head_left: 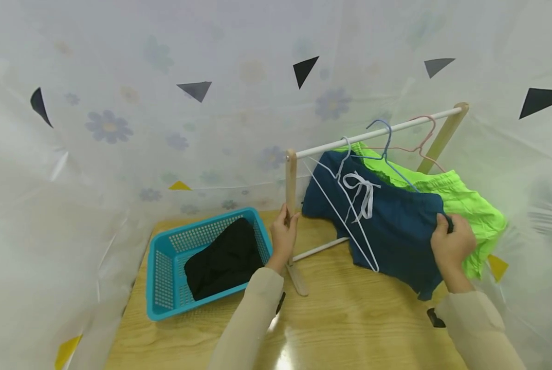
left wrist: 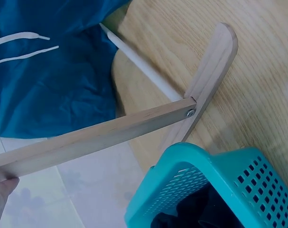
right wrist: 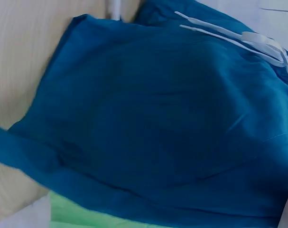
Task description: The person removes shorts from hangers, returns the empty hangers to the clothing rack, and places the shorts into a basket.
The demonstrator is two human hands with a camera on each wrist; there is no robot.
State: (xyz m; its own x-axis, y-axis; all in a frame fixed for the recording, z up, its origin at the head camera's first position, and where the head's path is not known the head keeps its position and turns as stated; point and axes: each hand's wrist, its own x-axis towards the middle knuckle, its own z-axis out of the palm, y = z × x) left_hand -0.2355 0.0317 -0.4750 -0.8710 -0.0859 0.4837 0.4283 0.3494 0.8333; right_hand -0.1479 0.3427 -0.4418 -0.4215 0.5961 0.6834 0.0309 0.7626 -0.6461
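My left hand [head_left: 282, 239] holds the near wooden post [head_left: 291, 180] of a small clothes rack; in the left wrist view just a fingertip [left wrist: 7, 186] shows against the post. With my right hand [head_left: 454, 241] I pinch the side edge of dark blue shorts [head_left: 396, 231] near the waistband. The shorts hang by a blue hanger [head_left: 388, 139], and a white drawstring [head_left: 365, 192] is tied in a bow at their front. A white hanger [head_left: 341, 174] hangs bare in front of them. Behind are bright green shorts [head_left: 477, 210] on a pink hanger [head_left: 426, 136].
Left of the rack, a teal basket [head_left: 165, 308] with a folded black cloth [head_left: 225, 257] stands on the wooden table [head_left: 341, 329]. The rack's white top rod [head_left: 319, 149] slants up to the far post [head_left: 442, 136]. A patterned sheet [head_left: 234, 128] closes off the back.
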